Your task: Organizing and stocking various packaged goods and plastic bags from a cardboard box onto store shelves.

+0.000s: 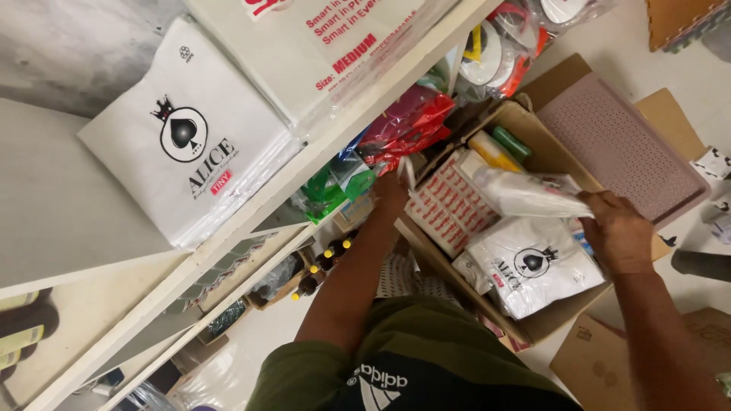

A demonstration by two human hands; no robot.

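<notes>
My right hand (620, 228) grips a rolled bundle of white plastic bags (533, 194) above an open cardboard box (544, 323) on the floor. In the box lie a white pack of bags with a black spade emblem (533, 266) and a flat pack with rows of red print (449, 205). My left hand (392, 190) reaches down to the box's far rim, touching a thin white sheet there; its fingers are mostly hidden.
A white shelf edge (304, 164) runs diagonally, with stacked white bag packs (186, 137) on top. Red and green packets (396, 125) sit below it, small bottles with yellow caps (324, 262) lower down. A perforated mauve tray (620, 141) and cardboard sheets lie at the right.
</notes>
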